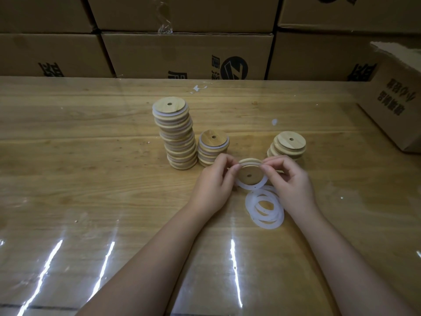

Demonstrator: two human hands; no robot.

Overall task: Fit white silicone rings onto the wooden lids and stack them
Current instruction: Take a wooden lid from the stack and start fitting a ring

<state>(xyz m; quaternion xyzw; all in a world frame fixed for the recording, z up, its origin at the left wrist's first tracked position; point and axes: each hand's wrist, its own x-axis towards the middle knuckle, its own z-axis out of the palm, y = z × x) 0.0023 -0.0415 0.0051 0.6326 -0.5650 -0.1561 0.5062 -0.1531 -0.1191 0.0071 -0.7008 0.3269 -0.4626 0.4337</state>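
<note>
Hands: left hand [213, 181] and right hand [290, 179], fingers pinching wooden lid [249, 173] and white ring [241, 185], centre frame.
Boxes: cardboard boxes [186, 51], top; inverted black characters [217, 62], round logo [235, 67].

Only 1 view was given, from a wide-angle camera worn on the person's head. It faced forward and steeply down onto the wooden table [91, 156], at arm's reach. The tall lid stack [177, 137] stood just left of mid-frame. Beyond the stack, cardboard boxes [186, 55] filled the top; nearer than it, 2 forearms [159, 258] entered from below.
</note>
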